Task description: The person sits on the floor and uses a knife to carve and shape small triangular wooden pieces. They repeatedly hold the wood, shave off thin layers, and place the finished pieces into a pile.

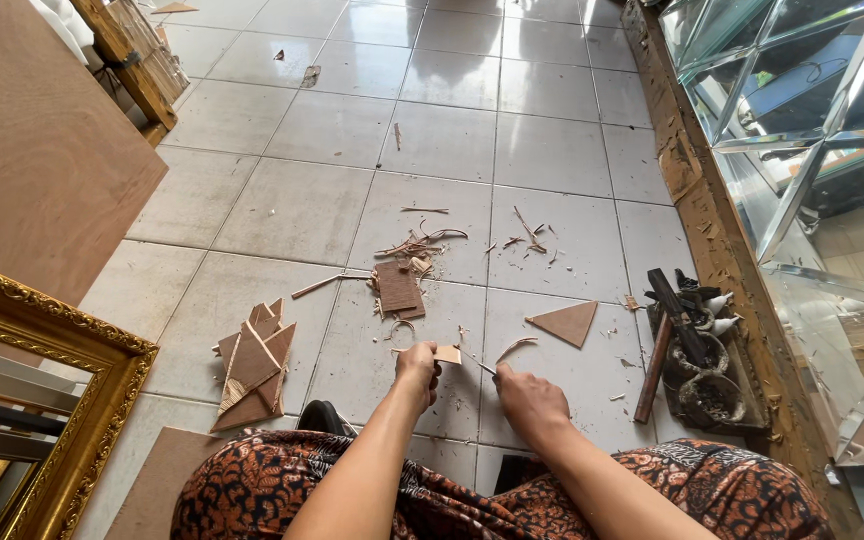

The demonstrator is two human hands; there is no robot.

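I sit over a tiled floor (292, 205). My left hand (417, 364) pinches a small pale piece of thin board (448, 354) held just above the tiles. My right hand (529, 398) is closed around a small knife (484, 367) whose blade points at that piece. A curled wood shaving (515, 346) lies just beyond the knife. A brown triangular board piece (567, 323) rests to the right, and a rectangular brown piece (398, 288) lies ahead among shavings.
A pile of triangular board offcuts (252, 366) lies to the left. Tools and a hammer (652, 368) sit in a heap on the right beside a mirrored glass panel (802, 190). A gilded frame (72, 400) and large brown board (32, 150) stand left.
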